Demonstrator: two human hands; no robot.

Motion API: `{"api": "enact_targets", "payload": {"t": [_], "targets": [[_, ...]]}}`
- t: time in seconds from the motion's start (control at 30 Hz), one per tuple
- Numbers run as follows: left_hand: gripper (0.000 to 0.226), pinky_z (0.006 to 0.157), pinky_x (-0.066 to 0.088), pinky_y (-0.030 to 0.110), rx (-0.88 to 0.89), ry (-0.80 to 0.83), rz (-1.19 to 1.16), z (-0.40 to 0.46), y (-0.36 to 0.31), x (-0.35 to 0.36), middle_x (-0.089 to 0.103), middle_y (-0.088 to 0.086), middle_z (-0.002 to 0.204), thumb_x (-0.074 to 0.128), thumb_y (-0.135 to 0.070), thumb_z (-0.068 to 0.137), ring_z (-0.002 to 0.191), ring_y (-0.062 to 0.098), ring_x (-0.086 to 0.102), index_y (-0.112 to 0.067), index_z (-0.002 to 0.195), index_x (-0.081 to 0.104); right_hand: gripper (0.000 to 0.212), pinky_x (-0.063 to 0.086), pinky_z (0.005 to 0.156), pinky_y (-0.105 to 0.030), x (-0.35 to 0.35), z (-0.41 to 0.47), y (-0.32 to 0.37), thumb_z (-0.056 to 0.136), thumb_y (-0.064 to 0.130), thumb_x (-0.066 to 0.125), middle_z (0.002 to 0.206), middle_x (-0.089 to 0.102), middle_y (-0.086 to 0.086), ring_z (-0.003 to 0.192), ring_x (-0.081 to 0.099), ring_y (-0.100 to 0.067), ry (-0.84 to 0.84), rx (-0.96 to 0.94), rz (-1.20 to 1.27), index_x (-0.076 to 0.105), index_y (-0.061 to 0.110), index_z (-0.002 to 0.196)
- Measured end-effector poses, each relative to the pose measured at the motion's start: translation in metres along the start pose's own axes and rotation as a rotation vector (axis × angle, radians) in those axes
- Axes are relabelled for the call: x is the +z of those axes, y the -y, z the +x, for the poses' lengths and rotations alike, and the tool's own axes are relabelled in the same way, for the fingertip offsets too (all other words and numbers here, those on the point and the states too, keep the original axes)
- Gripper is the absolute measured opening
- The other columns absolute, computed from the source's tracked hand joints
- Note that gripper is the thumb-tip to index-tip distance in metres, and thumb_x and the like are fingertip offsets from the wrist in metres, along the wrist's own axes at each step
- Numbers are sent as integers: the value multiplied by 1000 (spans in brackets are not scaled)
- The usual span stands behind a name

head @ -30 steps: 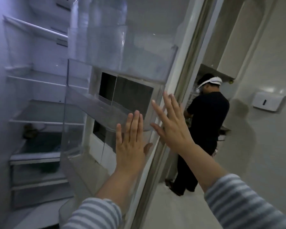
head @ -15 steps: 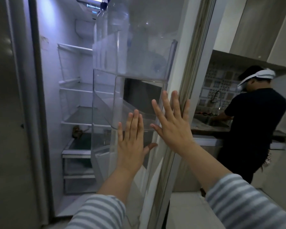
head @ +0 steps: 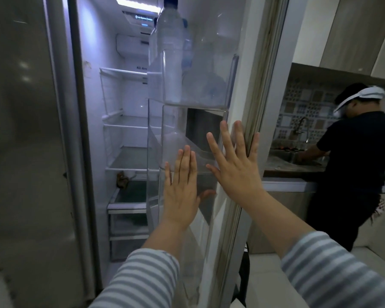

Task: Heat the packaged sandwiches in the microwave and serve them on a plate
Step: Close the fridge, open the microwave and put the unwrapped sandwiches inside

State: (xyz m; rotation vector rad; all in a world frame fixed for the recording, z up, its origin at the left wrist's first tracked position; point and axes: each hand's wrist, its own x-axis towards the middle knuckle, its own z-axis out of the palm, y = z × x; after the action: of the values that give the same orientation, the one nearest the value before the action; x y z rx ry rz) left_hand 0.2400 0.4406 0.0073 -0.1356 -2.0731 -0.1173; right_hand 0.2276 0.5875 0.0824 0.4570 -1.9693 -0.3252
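Note:
The fridge door (head: 236, 90) stands part open in front of me, its inner side with clear bins facing me. My left hand (head: 182, 187) lies flat, fingers up, against a clear door bin (head: 176, 138). My right hand (head: 233, 165) is spread flat on the door's inner edge, fingers apart. Both hands hold nothing. Inside the lit fridge (head: 129, 130) the glass shelves are mostly bare; a small brownish item (head: 123, 179) lies on a lower shelf. No packaged sandwiches, microwave or plate can be seen.
Clear water bottles (head: 171, 52) stand in the upper door bin. The closed steel left fridge door (head: 27, 130) fills the left. A person in black with a white headset (head: 360, 156) works at a sink counter (head: 298, 165) to the right.
The view has swung left and up, showing more of the fridge interior and its top light. The door has swung toward closing with both hands flat on it.

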Motion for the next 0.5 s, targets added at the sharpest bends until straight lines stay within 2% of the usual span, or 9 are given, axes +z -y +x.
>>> {"api": "enact_targets", "payload": {"t": [0.1, 0.23, 0.3, 0.37, 0.43, 0.5], "targets": [[104, 118, 9, 53, 15, 36, -31, -2, 31, -6, -15, 9, 160, 24, -76, 82, 149, 25, -4, -7, 151, -12, 75, 3, 111, -67, -10, 12, 31, 93, 48, 49, 160, 8, -17, 145, 6, -43, 0, 17, -4, 14, 21, 154], [115, 116, 19, 56, 16, 93, -26, -5, 83, -10, -1, 14, 161, 46, -77, 77, 149, 28, 3, -3, 152, -1, 78, -1, 112, -66, -24, 33, 80, 91, 45, 54, 160, 2, -16, 146, -2, -41, 47, 50, 28, 13, 22, 154], [111, 115, 19, 59, 10, 118, -31, -5, 109, -14, 3, 14, 161, 39, -78, 78, 149, 28, 5, -2, 152, 6, 77, -6, 112, -64, -32, 44, 105, 90, 42, 53, 160, -3, -16, 146, -9, -40, 81, 50, 49, 14, 21, 153], [107, 114, 17, 63, -11, 128, -34, -5, 132, -19, 6, 13, 160, 33, -76, 77, 148, 28, 7, -4, 152, 7, 75, -6, 113, -63, -40, 54, 128, 89, 38, 56, 160, 2, -17, 147, -6, -38, 95, 31, 97, 22, 19, 152], [107, 113, 12, 66, -55, 145, -1, -5, 153, -28, -1, 9, 160, 37, -72, 75, 148, 23, 1, -12, 152, -7, 71, 1, 115, -61, -48, 60, 149, 85, 33, 62, 159, 14, -17, 147, 6, -35, 71, -6, 148, 35, 16, 147], [102, 114, -1, 63, -101, 166, 39, -7, 167, -36, -17, 1, 158, 36, -63, 77, 146, 19, -14, -25, 146, -28, 65, 8, 116, -59, -55, 61, 166, 82, 28, 66, 157, 22, -17, 147, 13, -33, 21, -40, 226, 44, 15, 142]]}}
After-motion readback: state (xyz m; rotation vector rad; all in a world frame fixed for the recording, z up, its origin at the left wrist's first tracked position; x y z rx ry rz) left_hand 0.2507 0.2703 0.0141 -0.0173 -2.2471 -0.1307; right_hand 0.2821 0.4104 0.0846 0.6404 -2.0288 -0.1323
